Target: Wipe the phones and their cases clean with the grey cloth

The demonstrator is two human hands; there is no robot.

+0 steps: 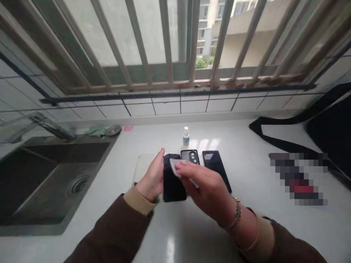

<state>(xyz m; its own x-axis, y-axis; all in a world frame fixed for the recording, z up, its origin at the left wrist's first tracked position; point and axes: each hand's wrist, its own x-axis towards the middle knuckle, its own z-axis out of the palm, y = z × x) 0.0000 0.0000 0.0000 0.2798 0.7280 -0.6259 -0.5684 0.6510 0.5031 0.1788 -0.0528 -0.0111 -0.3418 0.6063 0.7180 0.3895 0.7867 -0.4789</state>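
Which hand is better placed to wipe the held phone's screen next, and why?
Probably the right hand: it holds the white cloth at the screen, while the left hand grips the phone by its side.

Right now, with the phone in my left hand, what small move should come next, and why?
I'd probably slide the small white sheet down the phone: your right hand has it at the upper part, most of the lower part shows uncovered, and your left hand grips the edge.
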